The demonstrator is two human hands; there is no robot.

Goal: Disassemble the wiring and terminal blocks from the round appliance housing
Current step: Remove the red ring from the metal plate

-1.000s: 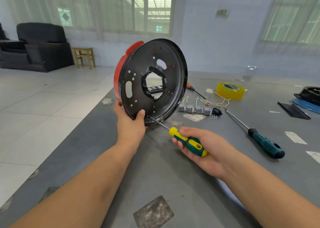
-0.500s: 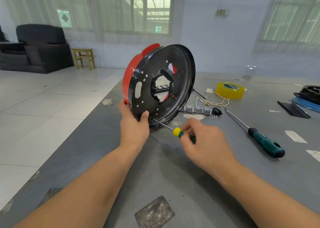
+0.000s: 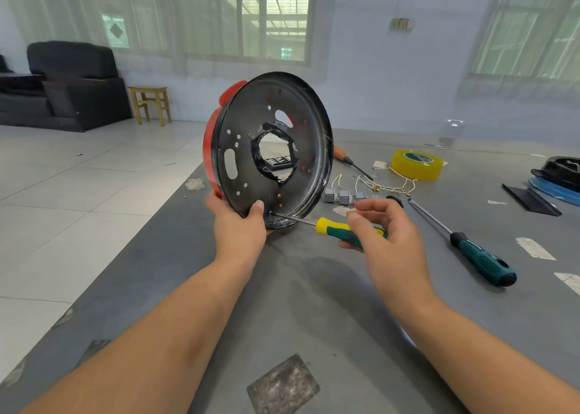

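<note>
Two hands share the work, set apart from each other. The left hand (image 3: 240,225) grips the bottom rim of the round housing (image 3: 270,150), thumb pressed on its black face, and holds it up on edge with its lowest point at or near the grey table (image 3: 314,303). The right hand (image 3: 381,234) pinches the handle of the yellow-and-green screwdriver (image 3: 337,228) with curled fingers, index finger raised off it; the tip sits at a small hole low on the black face, just beside the left thumb.

That closeness looks like the main hazard: if the tip skips out of the screw, it could jab the thumb or scratch the plate. The light pinch gives little push, so cam-out and a stripped head seem likely. Standing on edge, the housing could also roll or twist under the torque.

Beyond the right hand lie grey terminal blocks (image 3: 343,196) with loose wires (image 3: 387,187), already out, then a yellow tape roll (image 3: 416,164). A larger teal screwdriver (image 3: 480,258) rests to the right of that hand, where a sweeping elbow might knock it.
</note>
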